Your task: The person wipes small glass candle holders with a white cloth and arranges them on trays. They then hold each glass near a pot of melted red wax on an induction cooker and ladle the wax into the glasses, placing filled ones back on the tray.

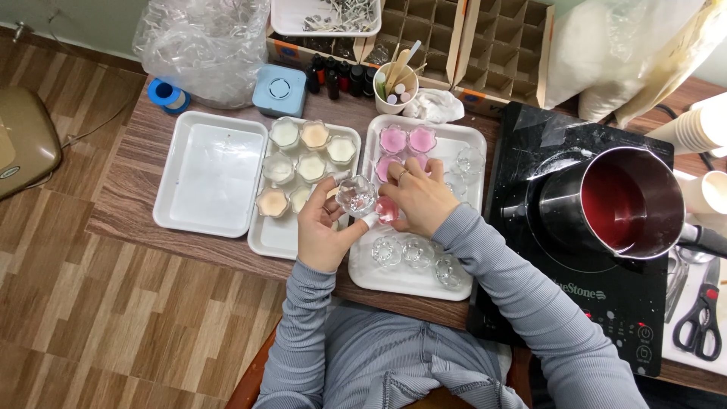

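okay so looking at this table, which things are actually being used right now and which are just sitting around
In use:
left hand holding an empty glass cup
right hand on the pink-filled cups
right tray

Lying about:
empty white tray
scissors
blue tape roll
pot of red liquid

**Wooden worktop above a patchwork plank floor**

A dark brown wooden table [129, 204] stands on a wood-look plank floor [91, 318] laid in mixed light and mid-brown tones. A pale grey-green wall [68, 19] runs behind. Soft, even light falls over everything, without hard shadows.
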